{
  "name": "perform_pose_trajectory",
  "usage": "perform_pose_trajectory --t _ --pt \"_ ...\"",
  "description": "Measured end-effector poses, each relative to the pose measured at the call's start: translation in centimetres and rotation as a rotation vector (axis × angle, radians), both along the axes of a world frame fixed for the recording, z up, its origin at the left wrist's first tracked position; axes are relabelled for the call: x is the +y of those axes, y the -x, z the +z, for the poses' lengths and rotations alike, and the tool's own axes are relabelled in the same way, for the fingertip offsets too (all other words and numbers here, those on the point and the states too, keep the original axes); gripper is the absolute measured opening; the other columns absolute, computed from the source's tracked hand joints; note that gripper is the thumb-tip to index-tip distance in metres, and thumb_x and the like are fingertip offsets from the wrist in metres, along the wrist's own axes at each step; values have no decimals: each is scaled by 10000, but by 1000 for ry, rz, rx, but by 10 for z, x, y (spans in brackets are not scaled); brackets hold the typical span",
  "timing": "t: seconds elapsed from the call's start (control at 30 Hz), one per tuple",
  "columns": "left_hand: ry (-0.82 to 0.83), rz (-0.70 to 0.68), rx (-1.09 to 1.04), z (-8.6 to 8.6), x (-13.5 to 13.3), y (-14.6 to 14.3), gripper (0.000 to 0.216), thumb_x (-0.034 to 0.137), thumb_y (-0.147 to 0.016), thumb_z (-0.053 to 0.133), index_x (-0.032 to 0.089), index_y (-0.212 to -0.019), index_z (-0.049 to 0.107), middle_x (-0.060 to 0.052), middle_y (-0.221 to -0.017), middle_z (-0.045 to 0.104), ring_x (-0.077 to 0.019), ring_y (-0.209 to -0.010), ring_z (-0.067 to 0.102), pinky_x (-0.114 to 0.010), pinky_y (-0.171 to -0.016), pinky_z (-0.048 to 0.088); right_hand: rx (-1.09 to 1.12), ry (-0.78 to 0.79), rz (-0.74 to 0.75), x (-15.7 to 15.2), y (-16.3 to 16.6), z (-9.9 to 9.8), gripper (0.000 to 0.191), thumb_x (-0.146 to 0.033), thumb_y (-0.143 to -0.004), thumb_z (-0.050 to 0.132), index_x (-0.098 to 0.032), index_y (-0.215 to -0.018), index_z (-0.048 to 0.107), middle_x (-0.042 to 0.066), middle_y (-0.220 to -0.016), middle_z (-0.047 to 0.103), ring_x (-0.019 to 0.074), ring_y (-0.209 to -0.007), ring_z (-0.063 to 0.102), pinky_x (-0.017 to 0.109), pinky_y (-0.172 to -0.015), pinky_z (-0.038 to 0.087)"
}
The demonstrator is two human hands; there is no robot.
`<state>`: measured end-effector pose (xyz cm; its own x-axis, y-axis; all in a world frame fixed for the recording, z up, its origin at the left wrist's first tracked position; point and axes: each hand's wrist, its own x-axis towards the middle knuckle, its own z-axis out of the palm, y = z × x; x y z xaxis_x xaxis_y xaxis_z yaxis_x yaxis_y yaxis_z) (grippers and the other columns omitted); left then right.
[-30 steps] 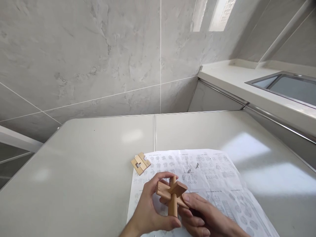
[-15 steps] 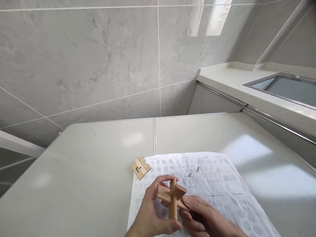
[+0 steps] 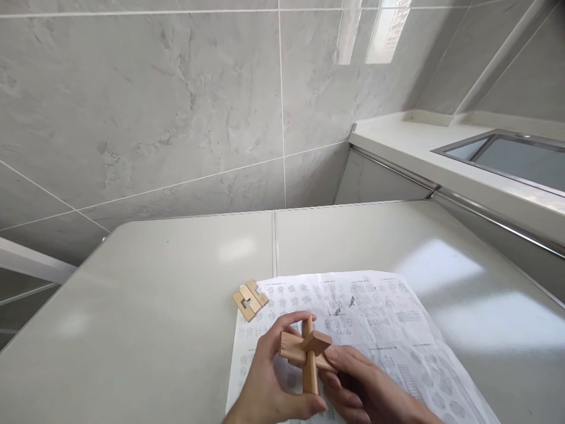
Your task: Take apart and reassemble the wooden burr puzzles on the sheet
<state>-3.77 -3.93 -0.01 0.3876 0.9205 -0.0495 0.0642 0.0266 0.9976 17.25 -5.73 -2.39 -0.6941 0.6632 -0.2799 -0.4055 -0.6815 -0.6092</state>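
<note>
Both hands (image 3: pixel 309 388) cupped — fingertips round wooden cross (image 3: pixel 307 350)

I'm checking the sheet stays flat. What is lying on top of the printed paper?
The loose notched wooden pieces rest across the printed paper's far-left corner. Both hands cover its near edge, so anything beneath them is hidden.

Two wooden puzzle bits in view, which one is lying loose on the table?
The small notched pieces at the sheet's top-left corner, touched by neither hand. The cross-shaped assembly is held up between the left hand and right hand.
</note>
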Motion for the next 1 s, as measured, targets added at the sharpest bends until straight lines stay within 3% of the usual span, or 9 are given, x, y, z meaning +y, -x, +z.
perform_pose_trajectory --t 0.4,0.63,0.73,0.87,1.0 --pt "41 -5 -20 -6 -2 -1 1018 689 -623 989 287 -1470 595 -103 -1206 805 -357 -1116 721 -558 -1176 440 46 -7 -19 1 2 -3 563 -655 -1050 608 -188 -740 560 -99 -510 401 45 -349 280 193 -364 227" --pt "59 25 -9 -3 1 -1 1040 679 -595 1004 284 -1461 585 -129 -1322 763 -363 -1116 727 -548 -1146 475 -118 -48 -89 6 -3 10 487 -642 -993 747 -168 -1070 662 -90 -625 533 29 -365 345 179 -388 247" --pt "76 8 -9 -3 1 -1 1038 666 -604 1008 289 -1470 577 -113 -1257 780 -362 -1123 718 -560 -1170 442 -160 -81 -119 7 -4 12 491 -650 -995 747 -168 -1050 669 -99 -586 516 25 -360 310 184 -396 227" --pt "75 26 28 -4 2 -2 1040 650 -576 1024 306 -1458 593 -128 -1412 719 -372 -1160 698 -563 -1160 442 -193 -103 -145 6 -4 6 500 -664 -999 735 -172 -1019 653 -111 -541 501 27 -346 272 190 -388 194" --pt "48 24 51 -3 2 -2 1041 623 -569 1035 309 -1457 590 -100 -1243 787 -374 -1143 701 -541 -1128 467 -178 -111 -138 6 -4 2 501 -646 -1009 732 -159 -1101 659 -118 -540 505 32 -341 268 192 -383 189"
